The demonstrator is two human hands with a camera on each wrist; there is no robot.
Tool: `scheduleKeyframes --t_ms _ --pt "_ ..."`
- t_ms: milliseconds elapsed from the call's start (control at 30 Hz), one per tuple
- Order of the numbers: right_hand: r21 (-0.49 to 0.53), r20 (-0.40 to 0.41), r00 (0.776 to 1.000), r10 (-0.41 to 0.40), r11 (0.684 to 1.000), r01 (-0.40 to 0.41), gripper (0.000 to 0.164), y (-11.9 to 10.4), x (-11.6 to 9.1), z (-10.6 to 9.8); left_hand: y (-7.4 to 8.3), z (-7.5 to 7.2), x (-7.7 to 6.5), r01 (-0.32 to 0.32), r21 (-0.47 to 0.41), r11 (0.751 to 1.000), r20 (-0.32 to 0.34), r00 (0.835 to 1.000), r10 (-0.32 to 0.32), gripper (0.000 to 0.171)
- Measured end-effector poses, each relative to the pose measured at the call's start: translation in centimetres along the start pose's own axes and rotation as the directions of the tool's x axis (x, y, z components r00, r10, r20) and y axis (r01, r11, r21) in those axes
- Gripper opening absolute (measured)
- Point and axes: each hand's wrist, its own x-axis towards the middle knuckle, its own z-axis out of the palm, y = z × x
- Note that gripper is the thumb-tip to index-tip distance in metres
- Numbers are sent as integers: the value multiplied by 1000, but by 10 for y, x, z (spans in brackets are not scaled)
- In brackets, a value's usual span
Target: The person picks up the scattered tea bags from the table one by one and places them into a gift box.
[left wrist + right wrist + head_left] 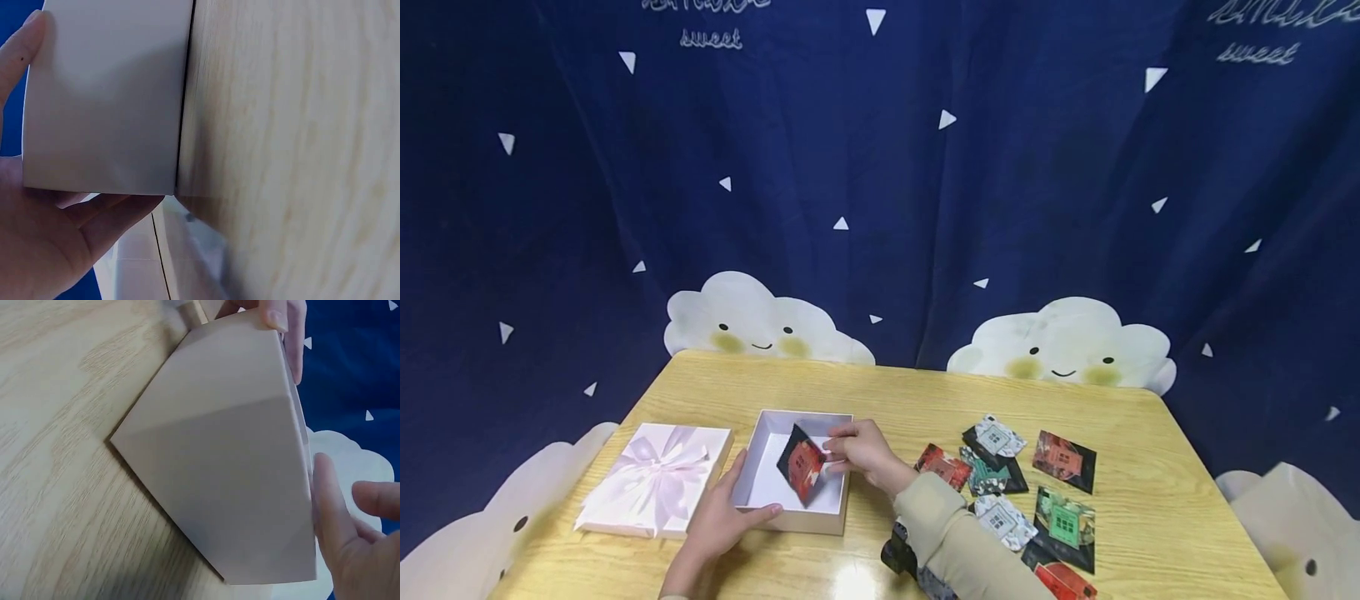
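Note:
A white open box point(808, 522) stands on the table left of its middle. My left hand point(718, 518) grips the box's near left corner, thumb over the rim; in the left wrist view its fingers point(122, 222) lie along the box's side wall point(106, 106). My right hand point(868, 454) reaches over the right rim and pinches a red and black packet point(805, 467) by its right edge. The packet is tilted inside the box. In the right wrist view the right fingertips go behind the box wall point(219, 481), which hides the packet.
A white lid with a pale ribbon bow point(658, 471) lies left of the box. Several patterned packets lie at right, among them a green and black one point(1063, 525) and a red and black one point(1063, 460). A dark object point(898, 554) sits under the right forearm. A blue curtain point(910, 208) hangs behind.

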Motion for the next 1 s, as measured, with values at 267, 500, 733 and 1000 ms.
scheduleKeyframes --t_ms 267,500,733,1000 --pt "-28 16 998 -56 998 56 33 -5 -10 -10 0 1 2 -23 -10 1000 -13 1000 23 106" --pt "-31 67 996 -65 997 67 31 -9 -15 -36 -1 0 1 -32 -9 999 -16 999 32 105" --pt "-103 69 996 -57 993 64 34 -11 -19 -64 1 0 -1 -14 -22 1000 1 1000 14 105" --pt "-154 17 1000 -22 988 24 37 -12 -21 -96 2 -1 -2 -9 -17 1000 -1 1000 9 105"
